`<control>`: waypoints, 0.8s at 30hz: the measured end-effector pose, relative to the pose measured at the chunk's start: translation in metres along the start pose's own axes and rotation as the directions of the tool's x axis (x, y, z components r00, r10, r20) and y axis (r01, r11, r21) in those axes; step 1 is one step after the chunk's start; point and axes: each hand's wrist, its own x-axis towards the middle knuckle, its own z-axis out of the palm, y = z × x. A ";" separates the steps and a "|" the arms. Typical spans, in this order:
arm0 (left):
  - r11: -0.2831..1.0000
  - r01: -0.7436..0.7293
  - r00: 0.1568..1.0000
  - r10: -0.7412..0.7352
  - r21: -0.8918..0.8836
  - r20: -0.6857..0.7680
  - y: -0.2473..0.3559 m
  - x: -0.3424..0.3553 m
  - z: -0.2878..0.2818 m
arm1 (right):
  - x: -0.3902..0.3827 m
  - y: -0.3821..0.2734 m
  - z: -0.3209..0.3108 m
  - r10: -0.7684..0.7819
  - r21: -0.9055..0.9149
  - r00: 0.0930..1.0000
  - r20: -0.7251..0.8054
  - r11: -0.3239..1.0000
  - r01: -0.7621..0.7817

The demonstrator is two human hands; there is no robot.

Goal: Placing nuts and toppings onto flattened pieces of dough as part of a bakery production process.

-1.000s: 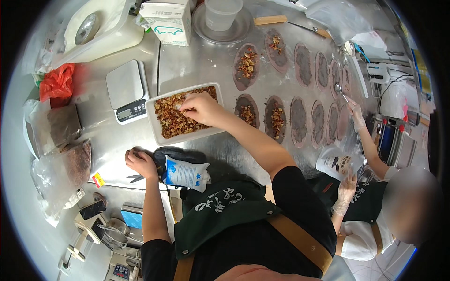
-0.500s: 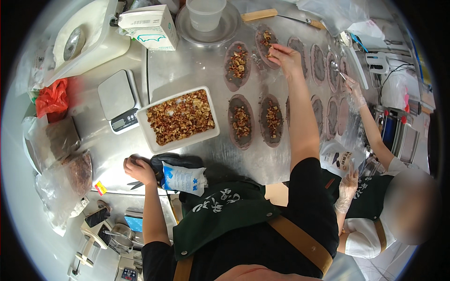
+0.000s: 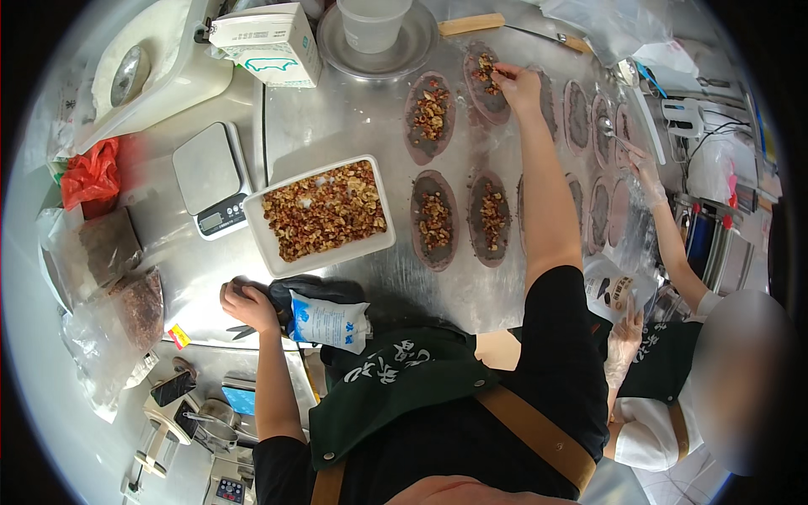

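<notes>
My right hand (image 3: pixel 517 87) is over an oval dough piece (image 3: pixel 497 108) spread with dark filling. Its fingers are pinched together at the chopped nuts (image 3: pixel 484 69) on top. Beside and below it, three more ovals (image 3: pixel 429 118) carry the same nut mix. Farther right, several ovals (image 3: pixel 576 118) show only dark filling, partly hidden by my arm. My left hand (image 3: pixel 247 305) rests curled at the table's near edge, beside a black bundle (image 3: pixel 316 289); what lies under its fingers is hidden. A white tray (image 3: pixel 389 227) of chopped nuts and red bits stands between my hands.
A kitchen scale (image 3: pixel 208 172) sits left of the tray. Behind are a carton (image 3: pixel 268 46) and a tub on a metal plate (image 3: pixel 335 61). A blue-white packet (image 3: pixel 328 321) lies near me. At right, a co-worker's gloved hand (image 3: pixel 648 175) holds a spoon (image 3: pixel 608 128).
My right hand has moved slightly up and right, its fingers drawn closer together. My left hand stays in place. The view has shifted slightly.
</notes>
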 end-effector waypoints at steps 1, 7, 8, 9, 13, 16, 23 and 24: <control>1.000 0.001 1.000 -0.001 0.002 0.000 0.000 0.000 -0.001 | 0.000 -0.003 0.000 0.000 0.001 1.000 0.002 1.000 0.000; 1.000 0.000 1.000 0.000 0.002 0.003 0.003 0.000 -0.002 | 0.001 -0.007 -0.002 -0.085 -0.086 0.996 0.034 0.992 0.088; 1.000 0.000 1.000 0.000 0.005 0.000 0.002 0.000 -0.002 | 0.000 -0.008 -0.004 -0.090 -0.077 0.995 0.044 0.993 0.093; 1.000 0.001 1.000 -0.001 0.009 -0.003 0.002 0.000 -0.002 | 0.000 -0.008 -0.005 -0.095 -0.069 0.994 0.054 0.993 0.099; 1.000 -0.001 1.000 0.001 -0.003 -0.002 0.003 0.001 -0.002 | -0.003 0.000 -0.005 -0.142 -0.098 0.989 0.050 0.984 0.146; 1.000 0.002 1.000 -0.002 -0.005 -0.005 0.003 0.001 -0.002 | -0.002 0.015 -0.007 -0.167 -0.041 0.984 0.053 0.985 0.170; 1.000 -0.007 1.000 0.007 0.003 -0.005 0.001 0.000 -0.002 | -0.003 0.020 -0.012 -0.158 0.017 0.987 0.031 0.987 0.158; 1.000 0.002 1.000 -0.002 0.004 -0.002 0.002 0.000 -0.002 | -0.005 0.018 -0.013 -0.180 -0.045 0.983 0.030 0.982 0.181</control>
